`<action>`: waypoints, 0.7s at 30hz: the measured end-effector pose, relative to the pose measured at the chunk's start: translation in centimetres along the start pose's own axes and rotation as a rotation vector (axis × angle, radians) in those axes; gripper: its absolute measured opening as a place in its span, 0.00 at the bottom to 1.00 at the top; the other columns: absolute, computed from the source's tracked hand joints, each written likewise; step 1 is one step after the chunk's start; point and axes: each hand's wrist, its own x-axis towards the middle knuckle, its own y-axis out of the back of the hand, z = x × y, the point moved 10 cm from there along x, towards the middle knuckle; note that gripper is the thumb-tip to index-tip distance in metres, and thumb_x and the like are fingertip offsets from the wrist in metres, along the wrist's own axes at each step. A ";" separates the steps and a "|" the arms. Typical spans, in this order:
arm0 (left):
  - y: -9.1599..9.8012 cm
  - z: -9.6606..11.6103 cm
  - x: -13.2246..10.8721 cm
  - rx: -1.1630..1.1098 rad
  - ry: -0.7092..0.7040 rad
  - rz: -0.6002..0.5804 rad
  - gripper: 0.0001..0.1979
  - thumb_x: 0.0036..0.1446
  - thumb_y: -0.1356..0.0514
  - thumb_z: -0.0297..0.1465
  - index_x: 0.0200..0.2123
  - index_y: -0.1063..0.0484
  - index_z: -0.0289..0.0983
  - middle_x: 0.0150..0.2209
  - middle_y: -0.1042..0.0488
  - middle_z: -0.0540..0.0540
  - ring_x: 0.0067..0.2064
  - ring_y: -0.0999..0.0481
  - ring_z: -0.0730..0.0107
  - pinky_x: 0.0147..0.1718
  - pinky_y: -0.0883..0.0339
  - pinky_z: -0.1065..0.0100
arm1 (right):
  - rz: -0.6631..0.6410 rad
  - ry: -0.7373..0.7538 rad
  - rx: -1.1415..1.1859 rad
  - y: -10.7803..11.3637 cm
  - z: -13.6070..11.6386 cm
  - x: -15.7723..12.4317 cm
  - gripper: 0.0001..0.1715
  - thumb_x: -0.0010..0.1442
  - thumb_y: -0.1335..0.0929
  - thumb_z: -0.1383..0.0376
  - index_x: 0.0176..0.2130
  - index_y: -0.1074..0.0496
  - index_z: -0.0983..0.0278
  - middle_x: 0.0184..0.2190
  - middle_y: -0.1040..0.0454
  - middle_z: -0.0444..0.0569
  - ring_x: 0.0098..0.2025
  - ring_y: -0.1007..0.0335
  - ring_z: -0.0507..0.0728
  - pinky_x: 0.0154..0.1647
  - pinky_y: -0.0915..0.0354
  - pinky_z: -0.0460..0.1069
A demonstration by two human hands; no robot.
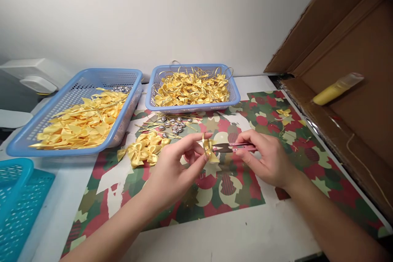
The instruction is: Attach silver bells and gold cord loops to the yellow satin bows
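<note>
Between the thumb and fingers of my left hand (187,159) is a yellow ribbon bow (211,153) with a loop of gold cord. My right hand (265,155) pinches a pair of tweezers (225,147) with dark tips and a reddish handle. Those tips point left and meet the bow, though the exact contact is too small to make out. Left of my left hand lies a pile of yellow bows (145,149). Silver bells (175,125) and gold cords (150,123) are scattered just behind it.
A blue basket (193,110) at the back holds bows with gold loops. Another blue basket (73,151) at left contains bows, with silver bells at its far end. A teal basket (33,204) stands front left. Cardboard (346,49) rises at right, with a yellow tube (331,90) against it.
</note>
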 end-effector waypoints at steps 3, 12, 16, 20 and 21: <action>0.1 0.0 -0.1 -0.003 0.001 0.007 0.14 0.60 0.42 0.28 0.51 0.31 0.39 0.31 0.27 0.52 0.31 0.31 0.75 0.32 0.33 0.71 | -0.008 0.019 -0.015 0.0 -0.2 0.0 0.07 0.64 0.37 0.62 0.35 0.34 0.62 0.24 0.27 0.43 0.24 0.32 0.51 0.25 0.41 0.46; 0.4 0.3 -0.1 0.042 -0.044 0.045 0.15 0.60 0.41 0.28 0.51 0.31 0.41 0.31 0.25 0.51 0.31 0.28 0.73 0.33 0.31 0.70 | 0.003 0.057 -0.069 -0.2 -0.7 -0.2 0.08 0.64 0.36 0.62 0.34 0.34 0.63 0.24 0.26 0.44 0.24 0.30 0.52 0.25 0.39 0.46; 0.5 0.3 -0.2 0.049 -0.037 0.054 0.15 0.60 0.41 0.28 0.51 0.31 0.41 0.32 0.25 0.51 0.31 0.28 0.73 0.32 0.31 0.70 | 0.030 0.089 -0.081 0.1 -1.1 -0.2 0.08 0.63 0.36 0.62 0.34 0.33 0.64 0.24 0.26 0.45 0.24 0.30 0.52 0.24 0.39 0.46; 0.4 0.1 -0.2 0.021 -0.007 0.036 0.16 0.60 0.41 0.29 0.52 0.31 0.40 0.31 0.26 0.51 0.32 0.27 0.71 0.32 0.31 0.70 | 0.061 0.110 -0.097 0.3 -1.4 -0.1 0.08 0.63 0.36 0.63 0.32 0.34 0.64 0.23 0.26 0.45 0.23 0.31 0.51 0.24 0.39 0.46; 0.3 0.1 -0.2 0.010 0.001 0.030 0.16 0.60 0.41 0.30 0.52 0.31 0.40 0.30 0.26 0.51 0.32 0.27 0.71 0.32 0.31 0.70 | 0.065 0.113 -0.100 0.2 -1.4 -0.1 0.08 0.63 0.36 0.63 0.32 0.34 0.64 0.23 0.26 0.45 0.23 0.31 0.51 0.23 0.40 0.46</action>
